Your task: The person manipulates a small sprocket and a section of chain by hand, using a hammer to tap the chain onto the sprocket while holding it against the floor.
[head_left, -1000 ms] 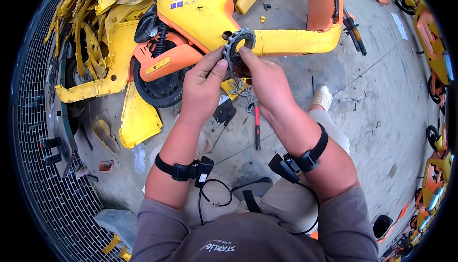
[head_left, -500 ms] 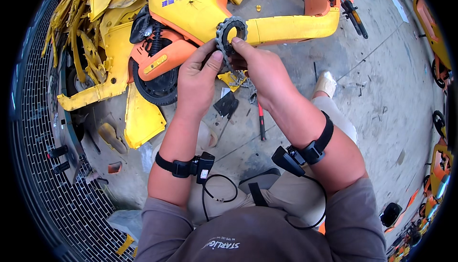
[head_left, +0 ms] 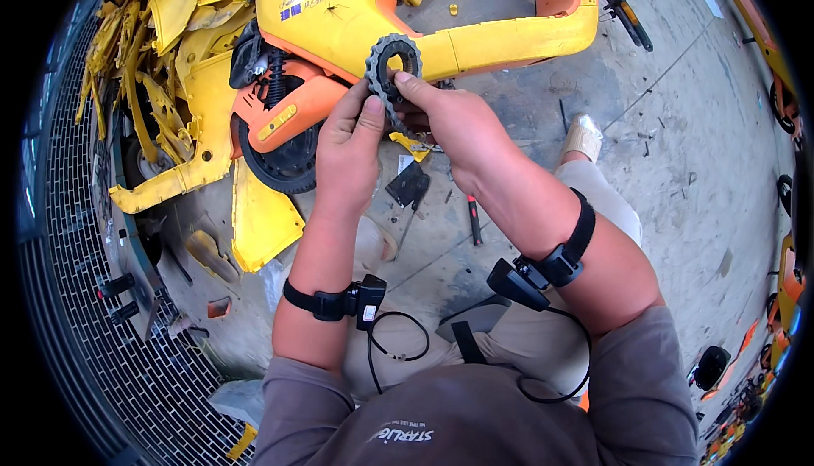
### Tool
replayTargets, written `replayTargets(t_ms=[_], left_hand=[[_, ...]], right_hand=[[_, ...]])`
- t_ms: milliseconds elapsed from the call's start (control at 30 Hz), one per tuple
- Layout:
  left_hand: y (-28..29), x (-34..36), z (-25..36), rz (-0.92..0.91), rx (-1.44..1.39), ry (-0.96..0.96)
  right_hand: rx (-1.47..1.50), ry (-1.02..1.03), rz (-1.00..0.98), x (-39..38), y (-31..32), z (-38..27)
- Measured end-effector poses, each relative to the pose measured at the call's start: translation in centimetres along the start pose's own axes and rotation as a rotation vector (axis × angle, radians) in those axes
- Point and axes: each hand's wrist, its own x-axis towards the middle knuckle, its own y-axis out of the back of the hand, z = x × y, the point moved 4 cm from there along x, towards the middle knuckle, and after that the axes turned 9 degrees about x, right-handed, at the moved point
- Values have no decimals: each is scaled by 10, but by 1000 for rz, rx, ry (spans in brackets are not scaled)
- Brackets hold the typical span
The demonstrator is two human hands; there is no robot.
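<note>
A dark-grey, hard-looking toothed ring (head_left: 376,77) is gripped mid-air by the left hand (head_left: 349,145) from seven o'clock and the right hand (head_left: 454,131) from near five, its apparent long axis roughly twelve-to-six.

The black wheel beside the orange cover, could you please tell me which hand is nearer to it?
Left. In the picture, the left hand is just right of the black wheel; the right hand is farther right, past the left.
</note>
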Motion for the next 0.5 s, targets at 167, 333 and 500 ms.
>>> replayTargets(t_ms=[167, 333, 500], left_hand=[[0, -2, 2, 19, 77, -42], [4, -4, 5, -5, 207, -120], [2, -4, 7, -89, 184, -191]], right_hand=[[79, -3, -6, -7, -5, -6], [73, 8, -20, -12, -5, -12], [61, 41, -66, -10, -1, -9]])
